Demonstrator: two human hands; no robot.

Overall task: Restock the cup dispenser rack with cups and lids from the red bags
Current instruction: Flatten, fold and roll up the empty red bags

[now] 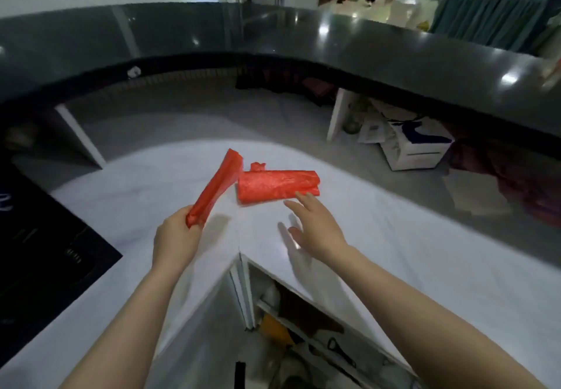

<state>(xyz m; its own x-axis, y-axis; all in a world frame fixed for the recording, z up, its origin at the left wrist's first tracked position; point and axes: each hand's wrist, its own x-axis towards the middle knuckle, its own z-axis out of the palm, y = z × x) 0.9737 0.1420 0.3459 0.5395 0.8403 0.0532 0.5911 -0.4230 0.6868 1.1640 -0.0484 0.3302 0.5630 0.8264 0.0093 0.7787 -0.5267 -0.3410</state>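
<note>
Your 2 forearms enter from the bottom of the frame, above the inner corner of the white counter (pixel 394 237). Your left hand (pixel 174 237), at the centre left, has its fingers curled around the lower end of a twisted red plastic bag (pixel 215 187), which rises tilted toward the centre of the frame. Your right hand (pixel 315 227), just right of centre, is spread with straight fingers and holds nothing; its fingertips (pixel 300 196) are just beside a second red bag (pixel 277 187). This bag is a roll lying on its side on the counter. At the top, a dark glossy raised counter (pixel 334 33) curves across the frame.
</note>
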